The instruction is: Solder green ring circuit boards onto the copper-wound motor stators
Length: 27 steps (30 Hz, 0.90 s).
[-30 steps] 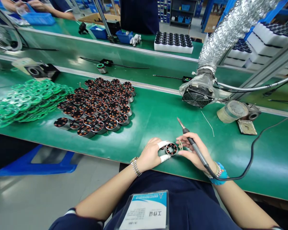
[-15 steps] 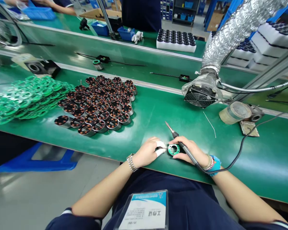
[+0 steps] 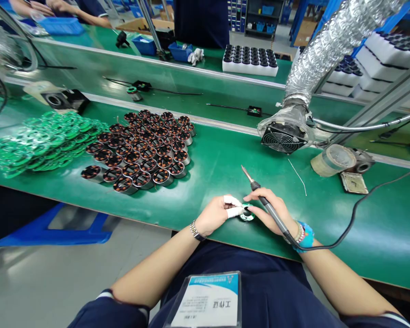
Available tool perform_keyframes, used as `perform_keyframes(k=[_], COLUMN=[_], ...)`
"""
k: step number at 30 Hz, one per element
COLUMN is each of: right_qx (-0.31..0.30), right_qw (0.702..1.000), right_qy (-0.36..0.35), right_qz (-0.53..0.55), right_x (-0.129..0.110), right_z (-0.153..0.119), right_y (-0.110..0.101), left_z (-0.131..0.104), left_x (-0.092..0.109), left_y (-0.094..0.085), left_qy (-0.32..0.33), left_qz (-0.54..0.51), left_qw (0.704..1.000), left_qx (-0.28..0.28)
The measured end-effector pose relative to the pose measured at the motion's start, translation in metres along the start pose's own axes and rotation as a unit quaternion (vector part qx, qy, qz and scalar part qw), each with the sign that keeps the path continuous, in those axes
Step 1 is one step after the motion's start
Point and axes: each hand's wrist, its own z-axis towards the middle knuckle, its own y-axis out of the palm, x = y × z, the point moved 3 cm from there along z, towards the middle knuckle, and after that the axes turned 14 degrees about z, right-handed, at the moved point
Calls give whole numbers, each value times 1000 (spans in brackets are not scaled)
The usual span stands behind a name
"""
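A round motor part topped by a green ring-shaped circuit board (image 3: 248, 217) stands on the bench near its front edge. My left hand (image 3: 219, 213), white wrapping on two fingers, is closed in a pinch at the ring's upper left edge; whatever lies between the fingertips is hidden. In my right hand (image 3: 276, 210) rests a soldering iron (image 3: 269, 208), its tip pointing up and left, away from the board. The thumb and forefinger of that hand reach to the ring's upper side, close to my left fingertips.
Many copper-wound stators (image 3: 146, 150) stand grouped on the left, beside stacked green circuit boards (image 3: 48, 139). A fume fan (image 3: 283, 139) hangs at the right above a bent solder wire (image 3: 298, 176). Nearby are a round tub (image 3: 333, 160) and the iron's cable (image 3: 353, 218). Co-workers sit opposite.
My left hand has moved right, bringing its pinched fingers onto the ring's edge. My right fingers have shifted from around the part to its upper side, and the iron has moved slightly right.
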Motion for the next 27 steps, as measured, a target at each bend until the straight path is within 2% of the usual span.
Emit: perform_keyframes(k=[6,11,14,19,24,27], right_qx=[-25,-28,-18,62,34,40], right_qw=[996,991,992,994,997,998], right_qy=[-65,-86,-77,-41,-44,-31], right_qz=[-48,-100,-103,-79,-60,-49], right_x=[-11,-9,-11,-22,-34,-40], right_z=[12,3,-3,-11,-23,-28], right_y=[10,18,21,7,-7,-15], left_z=[0,-4,-6,-6,-5,-4], left_x=[0,-3,-7,-10,-9,-12], left_y=[-2,-3,-3,-4,-4,-4], left_qy=[8,78,95,60,39,40], left_qz=[18,58,67,40,23,23], left_qw=[1000,995,993,997,999,999], left_qx=[-12,-5,-8,-23,-16,-15])
